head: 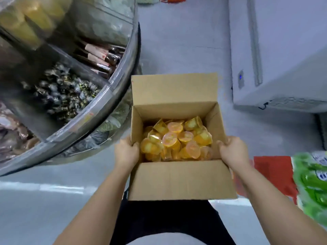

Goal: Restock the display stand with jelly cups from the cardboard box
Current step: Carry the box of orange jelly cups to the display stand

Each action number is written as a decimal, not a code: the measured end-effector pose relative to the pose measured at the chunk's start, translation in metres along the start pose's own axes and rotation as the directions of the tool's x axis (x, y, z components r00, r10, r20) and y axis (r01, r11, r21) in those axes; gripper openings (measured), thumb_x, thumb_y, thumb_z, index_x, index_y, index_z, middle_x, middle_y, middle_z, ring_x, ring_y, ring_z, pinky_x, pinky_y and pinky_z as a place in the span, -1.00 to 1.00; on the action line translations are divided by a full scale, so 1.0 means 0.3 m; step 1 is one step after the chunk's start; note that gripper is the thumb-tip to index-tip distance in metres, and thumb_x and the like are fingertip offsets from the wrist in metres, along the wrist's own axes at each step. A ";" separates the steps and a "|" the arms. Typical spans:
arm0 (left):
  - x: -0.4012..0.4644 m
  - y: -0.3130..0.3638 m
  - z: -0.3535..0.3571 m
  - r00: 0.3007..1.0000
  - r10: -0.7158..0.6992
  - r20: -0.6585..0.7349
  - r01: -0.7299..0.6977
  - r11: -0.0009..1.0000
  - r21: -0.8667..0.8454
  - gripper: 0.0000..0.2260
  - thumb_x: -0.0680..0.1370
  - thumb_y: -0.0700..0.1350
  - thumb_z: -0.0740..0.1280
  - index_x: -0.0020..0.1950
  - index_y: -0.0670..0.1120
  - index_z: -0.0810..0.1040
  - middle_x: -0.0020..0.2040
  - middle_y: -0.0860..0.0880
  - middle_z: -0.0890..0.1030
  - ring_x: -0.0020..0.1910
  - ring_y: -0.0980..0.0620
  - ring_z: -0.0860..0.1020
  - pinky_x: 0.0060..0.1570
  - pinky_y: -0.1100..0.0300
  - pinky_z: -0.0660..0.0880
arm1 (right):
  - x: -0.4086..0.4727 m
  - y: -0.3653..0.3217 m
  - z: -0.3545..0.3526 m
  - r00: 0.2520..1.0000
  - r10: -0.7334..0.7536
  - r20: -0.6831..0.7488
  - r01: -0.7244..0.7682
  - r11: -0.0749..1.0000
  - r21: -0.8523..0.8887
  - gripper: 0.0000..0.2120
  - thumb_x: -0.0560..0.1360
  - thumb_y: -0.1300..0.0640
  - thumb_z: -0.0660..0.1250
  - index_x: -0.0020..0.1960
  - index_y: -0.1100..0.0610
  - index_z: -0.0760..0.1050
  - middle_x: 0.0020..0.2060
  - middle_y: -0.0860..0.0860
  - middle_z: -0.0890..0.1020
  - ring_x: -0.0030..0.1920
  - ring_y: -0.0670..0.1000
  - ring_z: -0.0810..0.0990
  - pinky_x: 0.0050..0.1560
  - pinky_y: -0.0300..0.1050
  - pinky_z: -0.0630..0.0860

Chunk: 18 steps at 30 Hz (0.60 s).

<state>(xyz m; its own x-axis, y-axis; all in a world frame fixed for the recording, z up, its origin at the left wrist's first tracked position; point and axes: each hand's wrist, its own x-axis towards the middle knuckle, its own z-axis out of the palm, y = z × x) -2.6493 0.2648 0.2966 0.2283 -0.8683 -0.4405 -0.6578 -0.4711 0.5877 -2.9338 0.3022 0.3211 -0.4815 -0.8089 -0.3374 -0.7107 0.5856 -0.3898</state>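
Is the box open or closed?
Open. The cardboard box has its flaps folded out, and you can see orange jelly cups piled inside.

I hold the open cardboard box by its side walls, my left hand clamped on its left edge and my right hand on its right edge. Orange and yellow jelly cups lie heaped inside the box. Left of the box curves the round display stand, with dark wrapped sweets in one compartment; beyond the box to the right stands a white freezer cabinet.
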 end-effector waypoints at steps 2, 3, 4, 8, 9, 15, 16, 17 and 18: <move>-0.017 0.011 0.056 0.993 -0.105 -0.048 0.103 0.993 -0.056 -0.91 0.47 -0.27 0.25 -0.13 -0.21 0.56 -0.21 -0.23 0.61 -0.16 -0.24 0.55 -0.29 0.16 0.31 | 0.138 -0.012 -0.014 0.995 -0.074 0.065 0.076 0.997 -0.032 -0.57 0.42 0.25 0.31 -0.53 0.14 0.18 -0.59 0.07 0.29 -0.49 0.12 0.30 -0.46 -0.09 0.17; -0.024 0.014 0.078 0.984 -0.169 -0.063 0.165 0.984 -0.067 -0.91 0.49 -0.26 0.25 -0.11 -0.21 0.55 -0.17 -0.24 0.62 -0.13 -0.25 0.55 -0.27 0.15 0.31 | 0.200 -0.026 -0.012 0.988 -0.113 0.101 0.119 0.991 -0.056 -0.57 0.42 0.24 0.31 -0.53 0.15 0.17 -0.58 0.09 0.30 -0.46 0.13 0.33 -0.42 -0.06 0.23; -0.026 0.014 0.100 0.970 -0.233 -0.074 0.227 0.971 -0.078 -0.92 0.49 -0.24 0.25 -0.12 -0.20 0.53 -0.15 -0.25 0.62 -0.12 -0.25 0.54 -0.25 0.14 0.32 | 0.258 -0.047 -0.005 0.979 -0.146 0.144 0.159 0.984 -0.083 -0.58 0.41 0.24 0.30 -0.53 0.16 0.18 -0.57 0.10 0.31 -0.43 0.14 0.36 -0.40 -0.05 0.27; -0.007 -0.013 0.193 0.889 -0.442 -0.120 0.420 0.892 -0.167 -0.93 0.48 -0.25 0.24 -0.20 -0.15 0.46 -0.19 -0.22 0.59 -0.16 -0.21 0.50 -0.27 0.14 0.30 | 0.452 -0.147 0.077 0.917 -0.257 0.305 0.320 0.930 -0.180 -0.56 0.39 0.25 0.32 -0.56 0.15 0.18 -0.61 0.04 0.28 -0.41 0.14 0.38 -0.37 -0.08 0.29; 0.004 -0.027 0.218 0.867 -0.482 -0.128 0.453 0.868 -0.202 -0.93 0.47 -0.26 0.24 -0.20 -0.16 0.47 -0.21 -0.20 0.58 -0.16 -0.21 0.51 -0.27 0.15 0.30 | 0.485 -0.170 0.106 0.900 -0.272 0.340 0.352 0.915 -0.200 -0.57 0.39 0.25 0.33 -0.56 0.16 0.19 -0.61 0.04 0.29 -0.42 0.15 0.39 -0.38 -0.10 0.28; 0.098 -0.075 0.330 0.739 -0.656 -0.154 0.574 0.732 -0.367 -0.74 0.46 -0.28 0.25 -0.38 -0.03 0.33 -0.41 -0.01 0.44 -0.30 -0.11 0.43 -0.36 0.17 0.28 | 0.673 -0.291 0.268 0.805 -0.351 0.479 0.513 0.817 -0.264 -0.64 0.42 0.23 0.31 -0.51 0.17 0.30 -0.59 0.04 0.39 -0.48 0.10 0.39 -0.48 -0.15 0.25; 0.107 -0.076 0.349 0.709 -0.688 -0.155 0.597 0.703 -0.387 -0.75 0.46 -0.28 0.25 -0.37 -0.04 0.32 -0.41 0.01 0.42 -0.30 -0.10 0.42 -0.37 0.17 0.27 | 0.703 -0.315 0.294 0.775 -0.373 0.510 0.556 0.786 -0.270 -0.62 0.43 0.23 0.31 -0.52 0.15 0.29 -0.59 0.03 0.39 -0.49 0.07 0.38 -0.50 -0.18 0.23; 0.117 -0.079 0.369 0.677 -0.719 -0.155 0.616 0.670 -0.414 -0.75 0.46 -0.28 0.25 -0.37 -0.05 0.32 -0.41 0.02 0.41 -0.30 -0.10 0.42 -0.36 0.16 0.26 | 0.728 -0.341 0.323 0.743 -0.393 0.542 0.598 0.754 -0.272 -0.61 0.44 0.24 0.31 -0.52 0.13 0.28 -0.60 0.02 0.39 -0.50 0.06 0.37 -0.50 -0.19 0.21; 0.125 -0.084 0.392 0.644 -0.751 -0.146 0.635 0.630 -0.447 -0.75 0.47 -0.28 0.25 -0.36 -0.05 0.31 -0.40 0.02 0.41 -0.29 -0.10 0.42 -0.33 0.16 0.27 | 0.751 -0.363 0.353 0.713 -0.405 0.572 0.632 0.725 -0.275 -0.60 0.45 0.24 0.31 -0.52 0.12 0.26 -0.60 0.02 0.38 -0.50 0.06 0.36 -0.50 -0.20 0.21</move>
<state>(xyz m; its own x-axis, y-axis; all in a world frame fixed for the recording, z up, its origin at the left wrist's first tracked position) -2.7086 0.2625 0.1854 0.7457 -0.2277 -0.6261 0.0510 -0.9175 0.3944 -2.9105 0.0618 0.1969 0.2378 -0.7846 -0.5725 -0.9603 -0.1013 -0.2601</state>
